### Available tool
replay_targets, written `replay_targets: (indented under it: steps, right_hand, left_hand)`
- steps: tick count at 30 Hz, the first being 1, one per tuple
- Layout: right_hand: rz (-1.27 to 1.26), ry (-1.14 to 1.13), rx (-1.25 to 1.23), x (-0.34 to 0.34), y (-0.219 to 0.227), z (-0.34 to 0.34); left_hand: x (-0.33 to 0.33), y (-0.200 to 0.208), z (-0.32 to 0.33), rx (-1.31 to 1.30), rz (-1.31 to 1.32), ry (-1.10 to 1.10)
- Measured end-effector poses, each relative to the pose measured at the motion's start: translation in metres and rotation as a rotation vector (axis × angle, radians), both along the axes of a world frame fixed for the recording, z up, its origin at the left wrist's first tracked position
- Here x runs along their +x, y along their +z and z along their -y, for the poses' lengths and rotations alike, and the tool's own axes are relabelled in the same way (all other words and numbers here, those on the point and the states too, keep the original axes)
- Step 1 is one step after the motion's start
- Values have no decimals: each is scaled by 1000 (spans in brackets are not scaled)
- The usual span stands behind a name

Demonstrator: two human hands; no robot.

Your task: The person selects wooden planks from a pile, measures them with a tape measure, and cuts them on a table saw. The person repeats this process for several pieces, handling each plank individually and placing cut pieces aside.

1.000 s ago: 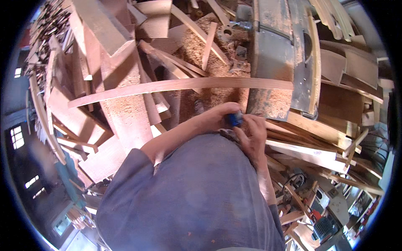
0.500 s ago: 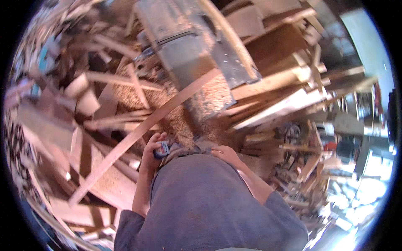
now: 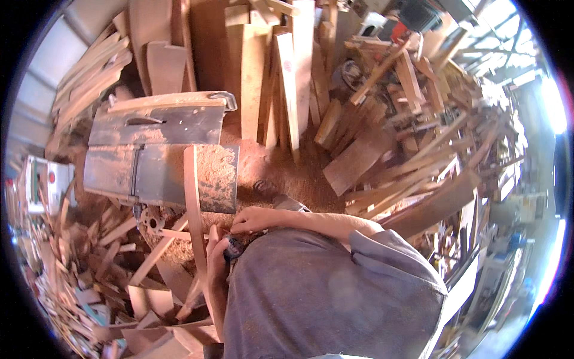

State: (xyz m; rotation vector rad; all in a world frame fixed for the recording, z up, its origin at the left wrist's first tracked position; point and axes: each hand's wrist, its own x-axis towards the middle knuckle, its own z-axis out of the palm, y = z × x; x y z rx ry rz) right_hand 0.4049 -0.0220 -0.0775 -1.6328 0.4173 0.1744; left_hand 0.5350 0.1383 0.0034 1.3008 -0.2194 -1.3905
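Left hand [image 3: 218, 250] is holding a small dark object [image 3: 234, 246], its fingers bending around it just in front of the person's gray shirt [image 3: 323, 293]. Right hand [image 3: 250, 221] is resting just beside it on the far side, the fingers bunching together and pointing left, close to the left hand's fingertips; whether they are gripping anything, one cannot tell. Just left of the left hand, a long wooden strip [image 3: 194, 203] is running from far to near; whether the hand is touching it is not clear. Its far end is lying on a gray metal machine table [image 3: 161, 170], and its near part is passing alongside the left forearm. Loose sawdust [image 3: 216, 163] is covering the right part of that table and spreading around the strip's far end. Along the table's far side, a wooden rail [image 3: 164, 102] is stretching from left to right. Farther off, pale boards [image 3: 255, 78] are standing upright in a row. On the right, planks and offcuts [image 3: 412, 203] are piling up loosely, and a dark motor [image 3: 420, 15] is sitting beyond them. On the near left, wood scraps [image 3: 149, 301] are lying in a heap. At the far left, a white box [image 3: 58, 179] is standing beyond the machine table.
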Motion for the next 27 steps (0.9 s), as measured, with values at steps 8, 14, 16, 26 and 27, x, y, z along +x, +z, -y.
replay_targets:
  steps: [8, 14, 16, 26, 27]
  right_hand:
    - [-71, -193, 60, -16, 14, 15]
    - [-54, -37, 0, 14, 46, 26]
    - [-133, -21, 41, 26, 38, 27]
    - [-122, -384, -121, 146, -68, 175]
    - [-83, -407, -216, 158, -94, 195]
  left_hand:
    - [1, -32, 37, 43, 92, -307]
    - [13, -37, 9, 26, 158, -142]
    - [20, -26, 2, 129, 388, -202]
    - [15, -56, -168, 750, 471, 38]
    - [13, -52, -181, 844, 375, 94]
